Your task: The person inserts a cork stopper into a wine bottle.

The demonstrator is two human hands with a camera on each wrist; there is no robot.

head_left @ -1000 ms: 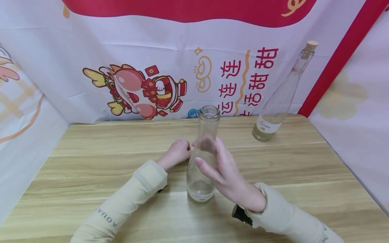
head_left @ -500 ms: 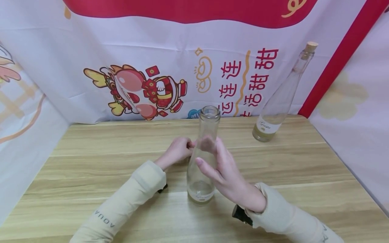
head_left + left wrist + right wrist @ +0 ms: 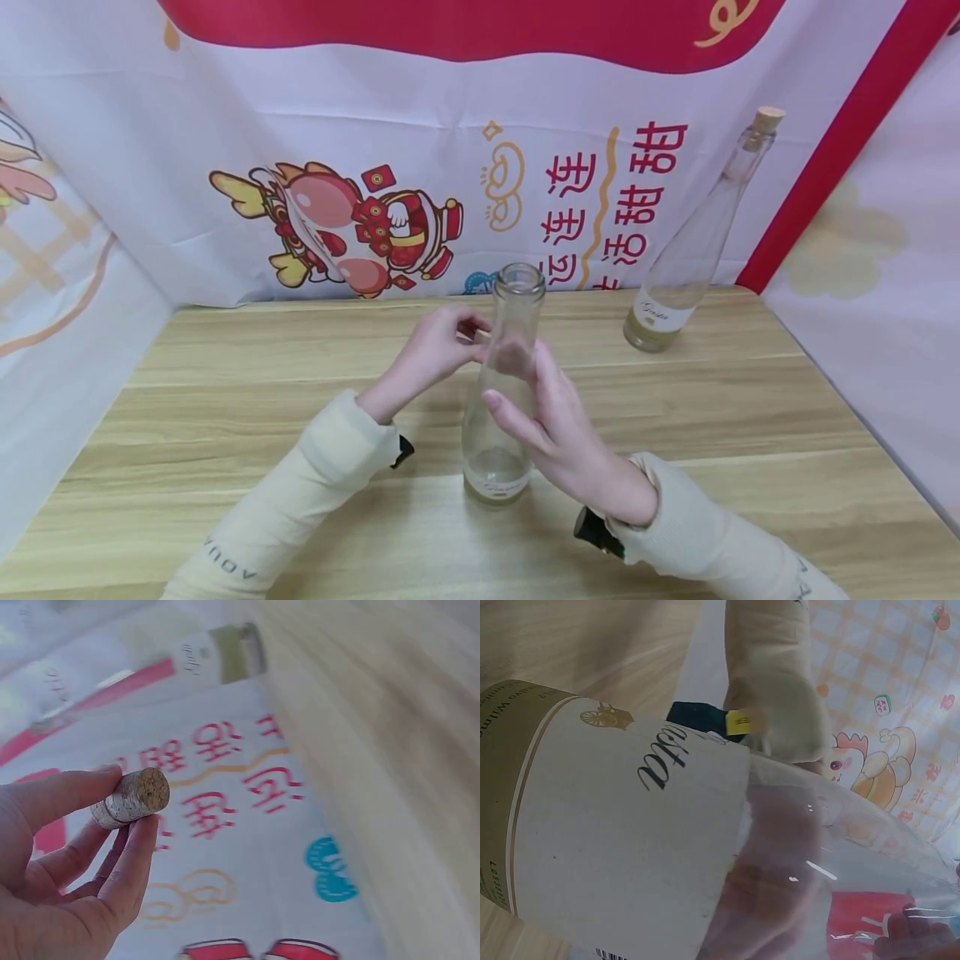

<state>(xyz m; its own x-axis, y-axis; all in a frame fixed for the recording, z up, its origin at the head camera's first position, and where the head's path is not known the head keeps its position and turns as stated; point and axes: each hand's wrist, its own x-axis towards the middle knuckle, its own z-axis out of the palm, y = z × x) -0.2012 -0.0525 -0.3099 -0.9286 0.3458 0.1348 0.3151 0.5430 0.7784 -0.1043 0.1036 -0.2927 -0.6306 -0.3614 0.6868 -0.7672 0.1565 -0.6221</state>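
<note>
An uncorked clear glass bottle (image 3: pixel 495 442) stands upright on the wooden table, its mouth uncovered. My right hand (image 3: pixel 566 442) grips it round the body, thumb on the near side and fingers behind the glass. Its white and olive label (image 3: pixel 630 817) fills much of the right wrist view. Just left of the bottle's neck, my left hand (image 3: pixel 431 354) is raised over the table. In the left wrist view that hand pinches a short cork (image 3: pixel 135 798) between thumb and fingers, one round end showing. From the head, the bottle's neck and the fingers largely hide this cork.
A second clear bottle (image 3: pixel 686 242), closed by a cork (image 3: pixel 767 121), stands at the table's back right. Behind the table (image 3: pixel 225 400) hangs a printed white and red cloth (image 3: pixel 375 92), with more cloth on both sides.
My left hand has lifted from the tabletop, moving up and away beside the bottle's neck, with the cork in its fingers. The right hand and the bottle have stayed put.
</note>
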